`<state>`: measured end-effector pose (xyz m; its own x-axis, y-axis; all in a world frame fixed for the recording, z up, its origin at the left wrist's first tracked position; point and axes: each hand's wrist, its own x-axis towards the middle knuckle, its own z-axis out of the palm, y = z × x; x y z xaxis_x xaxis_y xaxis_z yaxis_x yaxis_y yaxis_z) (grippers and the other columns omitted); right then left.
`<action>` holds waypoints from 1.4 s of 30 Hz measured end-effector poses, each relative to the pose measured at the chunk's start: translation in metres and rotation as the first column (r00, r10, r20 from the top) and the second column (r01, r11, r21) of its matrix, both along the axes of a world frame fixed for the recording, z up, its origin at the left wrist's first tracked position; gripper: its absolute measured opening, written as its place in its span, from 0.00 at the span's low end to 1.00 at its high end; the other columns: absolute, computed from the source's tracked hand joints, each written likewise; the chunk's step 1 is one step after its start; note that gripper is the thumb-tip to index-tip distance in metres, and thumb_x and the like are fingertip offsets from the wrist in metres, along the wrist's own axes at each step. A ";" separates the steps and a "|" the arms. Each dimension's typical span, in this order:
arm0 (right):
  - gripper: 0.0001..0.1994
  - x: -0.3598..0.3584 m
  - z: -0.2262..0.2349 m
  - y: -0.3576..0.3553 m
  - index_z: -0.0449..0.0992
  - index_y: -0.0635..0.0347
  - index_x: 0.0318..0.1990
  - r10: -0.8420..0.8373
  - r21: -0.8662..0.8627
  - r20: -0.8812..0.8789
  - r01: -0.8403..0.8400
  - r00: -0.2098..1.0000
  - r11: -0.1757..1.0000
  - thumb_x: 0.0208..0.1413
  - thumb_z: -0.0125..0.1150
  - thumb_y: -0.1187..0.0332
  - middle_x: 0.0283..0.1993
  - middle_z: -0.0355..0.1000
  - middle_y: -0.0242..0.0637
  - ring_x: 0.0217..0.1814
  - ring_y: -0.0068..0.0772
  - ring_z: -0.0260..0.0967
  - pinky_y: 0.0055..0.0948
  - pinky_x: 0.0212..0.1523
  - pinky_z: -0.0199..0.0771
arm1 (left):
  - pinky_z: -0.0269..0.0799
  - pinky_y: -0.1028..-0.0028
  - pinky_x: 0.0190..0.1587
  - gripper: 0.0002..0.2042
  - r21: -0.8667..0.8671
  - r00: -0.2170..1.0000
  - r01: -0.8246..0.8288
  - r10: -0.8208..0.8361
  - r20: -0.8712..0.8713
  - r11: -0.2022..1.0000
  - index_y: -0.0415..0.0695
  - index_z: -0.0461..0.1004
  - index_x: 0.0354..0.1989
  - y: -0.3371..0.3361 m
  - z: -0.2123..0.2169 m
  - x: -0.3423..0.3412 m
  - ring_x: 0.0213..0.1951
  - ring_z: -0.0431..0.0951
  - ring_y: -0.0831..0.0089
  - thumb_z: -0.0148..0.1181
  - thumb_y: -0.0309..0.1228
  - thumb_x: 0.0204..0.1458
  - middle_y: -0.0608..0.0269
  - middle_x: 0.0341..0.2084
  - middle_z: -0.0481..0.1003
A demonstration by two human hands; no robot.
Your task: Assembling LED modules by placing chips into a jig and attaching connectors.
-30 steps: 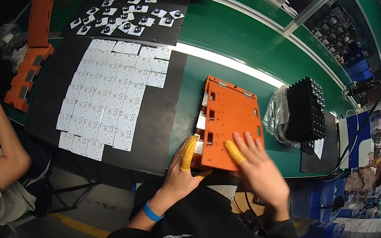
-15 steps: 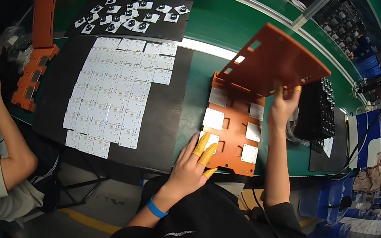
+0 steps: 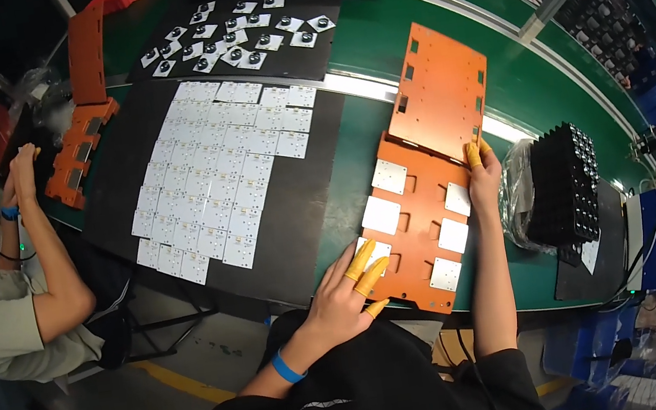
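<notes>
An orange hinged fixture lies opened flat on the bench. Its base (image 3: 417, 221) holds several white square boards in two columns, and its slotted lid (image 3: 439, 86) is folded back beyond the far edge. My left hand (image 3: 336, 304), with yellow finger cots, rests its spread fingers over the near-left white board (image 3: 373, 254), partly covering it. At the lid's near right corner, my right hand (image 3: 484, 177) grips the edge between cot-covered fingers and thumb.
Left of the fixture, a black mat bears rows of white circuit boards (image 3: 208, 168). Farther back lie small boards with black round parts (image 3: 236, 56). A black ribbed tray stack (image 3: 567, 186) stands right, beside clear plastic (image 3: 520, 197). A co-worker (image 3: 17, 311) sits left near another orange fixture (image 3: 76, 162).
The lid has swung from a raised, tilted position back to lying flat beyond the base. My right hand has moved with its corner. My left hand stays over the near-left board.
</notes>
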<state>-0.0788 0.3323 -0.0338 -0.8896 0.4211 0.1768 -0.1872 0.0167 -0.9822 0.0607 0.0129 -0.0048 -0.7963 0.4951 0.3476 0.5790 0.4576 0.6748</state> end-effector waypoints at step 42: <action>0.21 0.076 0.008 -0.030 0.65 0.66 0.57 -0.164 0.306 0.028 0.148 0.986 0.940 0.59 0.59 0.68 0.53 0.68 0.44 0.57 0.35 0.67 0.30 0.59 0.66 | 0.64 0.57 0.53 0.14 -0.071 0.912 -0.394 0.381 -0.151 0.916 0.38 0.75 0.40 -0.019 -0.004 -0.112 0.49 0.66 0.48 0.66 0.30 0.46 0.50 0.36 0.74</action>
